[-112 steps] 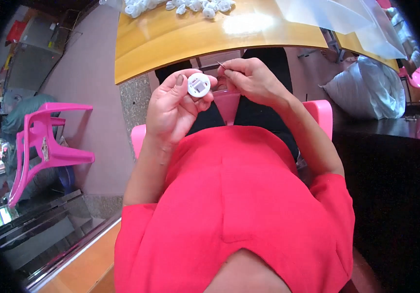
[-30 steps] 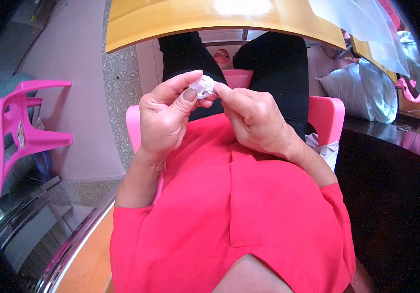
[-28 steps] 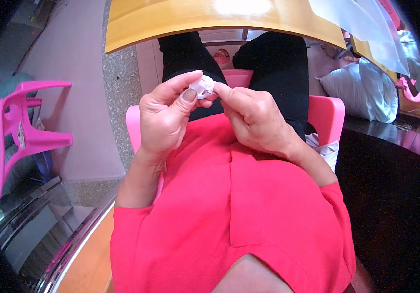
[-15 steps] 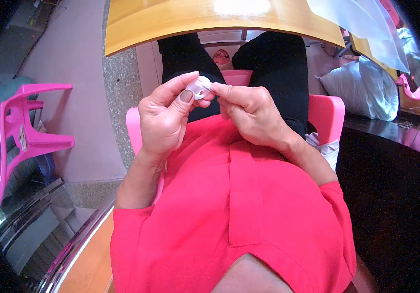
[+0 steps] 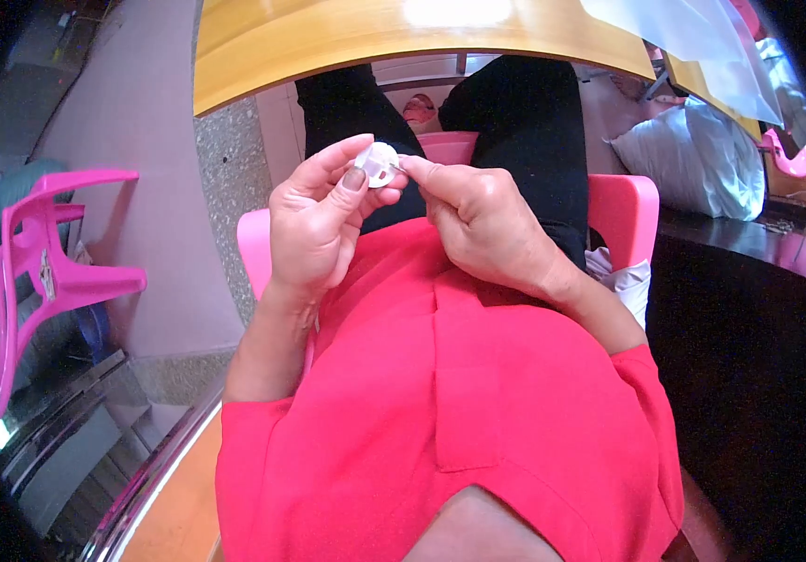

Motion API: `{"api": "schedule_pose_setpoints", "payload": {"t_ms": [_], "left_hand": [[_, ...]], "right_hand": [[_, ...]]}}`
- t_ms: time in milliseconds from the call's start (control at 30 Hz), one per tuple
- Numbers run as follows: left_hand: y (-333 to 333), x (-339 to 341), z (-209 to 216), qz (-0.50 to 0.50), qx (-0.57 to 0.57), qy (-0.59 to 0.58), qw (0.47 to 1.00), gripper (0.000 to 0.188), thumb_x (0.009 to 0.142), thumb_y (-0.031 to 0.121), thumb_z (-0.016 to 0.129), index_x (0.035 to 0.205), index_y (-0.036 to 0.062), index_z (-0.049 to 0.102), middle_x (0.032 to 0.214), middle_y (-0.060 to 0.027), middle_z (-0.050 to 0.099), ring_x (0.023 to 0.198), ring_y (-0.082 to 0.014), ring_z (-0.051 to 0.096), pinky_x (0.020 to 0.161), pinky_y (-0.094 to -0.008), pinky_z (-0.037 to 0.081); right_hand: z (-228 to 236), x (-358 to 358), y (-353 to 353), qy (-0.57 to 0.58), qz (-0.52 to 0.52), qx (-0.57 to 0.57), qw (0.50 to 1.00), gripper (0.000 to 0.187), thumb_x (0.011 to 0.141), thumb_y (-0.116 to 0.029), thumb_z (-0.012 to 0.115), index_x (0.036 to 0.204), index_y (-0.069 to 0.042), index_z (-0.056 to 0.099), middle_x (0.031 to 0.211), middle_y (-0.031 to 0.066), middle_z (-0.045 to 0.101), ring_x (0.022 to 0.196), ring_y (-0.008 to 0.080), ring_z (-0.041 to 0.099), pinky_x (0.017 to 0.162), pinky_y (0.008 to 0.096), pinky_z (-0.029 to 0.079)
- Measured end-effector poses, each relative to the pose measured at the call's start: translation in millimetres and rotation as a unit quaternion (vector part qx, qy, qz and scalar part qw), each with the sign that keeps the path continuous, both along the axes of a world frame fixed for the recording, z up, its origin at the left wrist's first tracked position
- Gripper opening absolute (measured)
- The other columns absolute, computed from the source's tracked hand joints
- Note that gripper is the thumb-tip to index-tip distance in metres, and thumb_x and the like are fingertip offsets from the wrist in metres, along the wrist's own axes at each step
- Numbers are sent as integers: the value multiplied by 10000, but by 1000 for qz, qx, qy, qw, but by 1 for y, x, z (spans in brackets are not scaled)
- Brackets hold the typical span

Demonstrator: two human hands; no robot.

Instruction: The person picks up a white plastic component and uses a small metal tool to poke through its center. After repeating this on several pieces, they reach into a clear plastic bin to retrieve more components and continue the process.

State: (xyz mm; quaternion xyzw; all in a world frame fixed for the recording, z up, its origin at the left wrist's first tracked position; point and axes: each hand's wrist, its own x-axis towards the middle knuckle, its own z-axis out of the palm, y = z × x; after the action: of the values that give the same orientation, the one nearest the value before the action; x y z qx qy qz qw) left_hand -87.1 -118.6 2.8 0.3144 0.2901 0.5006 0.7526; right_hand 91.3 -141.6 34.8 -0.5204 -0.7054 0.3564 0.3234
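Note:
A small round white plastic part point(image 5: 378, 164) is pinched between the thumb and fingers of my left hand point(image 5: 317, 222), held over my lap in front of my red shirt. My right hand point(image 5: 483, 225) comes in from the right, and its thumb and forefinger tips press against the right edge of the white part. Whether those fingers hold a thin piece is too small to tell. Both hands are below the edge of the yellow table point(image 5: 328, 37).
I sit on a pink plastic chair point(image 5: 623, 211), black trousers under the table. A second pink chair point(image 5: 57, 272) stands to the left. A stuffed white plastic bag point(image 5: 693, 155) lies at the right, and clear plastic sheeting point(image 5: 693, 37) covers the table's right end.
Since 3.7 s ago the view has tipped downward and the hands have drawn nearer my body. Over the last second the white part turned slightly in my fingers; the hands stayed together.

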Motion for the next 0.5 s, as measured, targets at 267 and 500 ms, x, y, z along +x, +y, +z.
{"api": "schedule_pose_setpoints", "payload": {"t_ms": [267, 500], "left_hand": [[-1, 2, -3, 9, 18, 11, 1000, 285, 916, 4, 526, 1195, -51, 542, 1041, -197, 636, 917, -256, 649, 796, -338, 555], [-3, 5, -5, 19, 48, 41, 998, 279, 901, 0, 556, 1175, -50, 562, 1037, -184, 640, 922, -238, 645, 806, -327, 547]], "right_hand": [[-2, 1, 1, -29, 2, 37, 999, 215, 825, -31, 506, 1028, -40, 574, 736, 212, 608, 694, 384, 622, 589, 463, 493], [-5, 0, 1, -39, 5, 27, 999, 152, 829, -42, 496, 968, -36, 554, 727, 219, 603, 678, 395, 618, 575, 480, 485]]}}
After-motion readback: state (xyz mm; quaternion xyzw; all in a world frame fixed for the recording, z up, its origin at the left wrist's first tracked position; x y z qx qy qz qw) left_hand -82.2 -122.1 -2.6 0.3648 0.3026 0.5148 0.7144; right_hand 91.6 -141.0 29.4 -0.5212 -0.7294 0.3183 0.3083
